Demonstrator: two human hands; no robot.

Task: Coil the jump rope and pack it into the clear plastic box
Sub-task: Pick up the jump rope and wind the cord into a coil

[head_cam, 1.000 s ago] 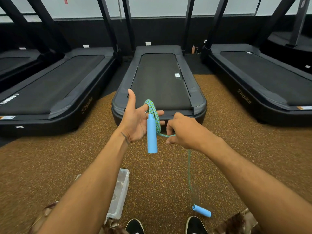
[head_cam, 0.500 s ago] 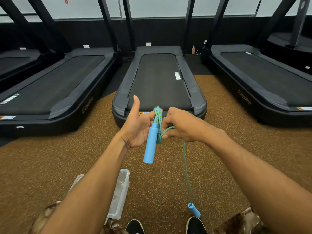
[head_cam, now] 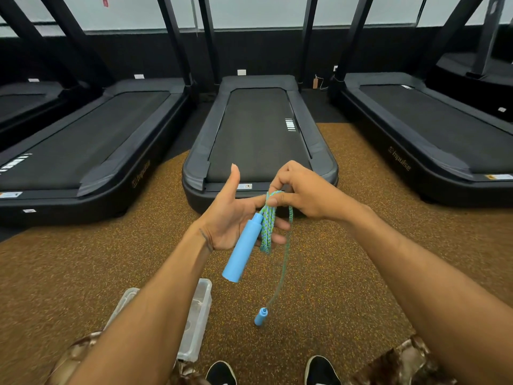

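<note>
Shoes (head_cam: 322, 370), black and rounded at the toe, show at the bottom edge, well below both hands, beside camouflage-print cloth over the knees. Under the left forearm lies the clear plastic box (head_cam: 198, 315), a long shape with rounded corners resting on the floor; the forearm hides its middle.

Below the hands, the second handle (head_cam: 261, 316), a short smooth blue cylinder, hangs at the end of a single strand of rope (head_cam: 283, 273) above the floor. That strand runs up to the right hand (head_cam: 302, 193), whose fingertips are pinched closed on the top of the coiled loops. The loops (head_cam: 268, 226) are braided cord, green flecked with blue, bunched in a narrow hank that hangs across the fingers of the left hand (head_cam: 230, 220). The left hand is held palm up and mostly spread, thumb pointing upward, its fingers curled lightly under the hank. The first handle (head_cam: 243, 251), a longer smooth blue tube, slants down and to the left from the left palm, just beside the loops.

The floor (head_cam: 83, 273) is a speckled brown and orange rubber surface, grainy in texture. Beyond the hands stand black treadmills (head_cam: 258, 129) side by side, with flat dark belts and rounded matte frames. Slanted black uprights rise behind them against a pale wall.
</note>
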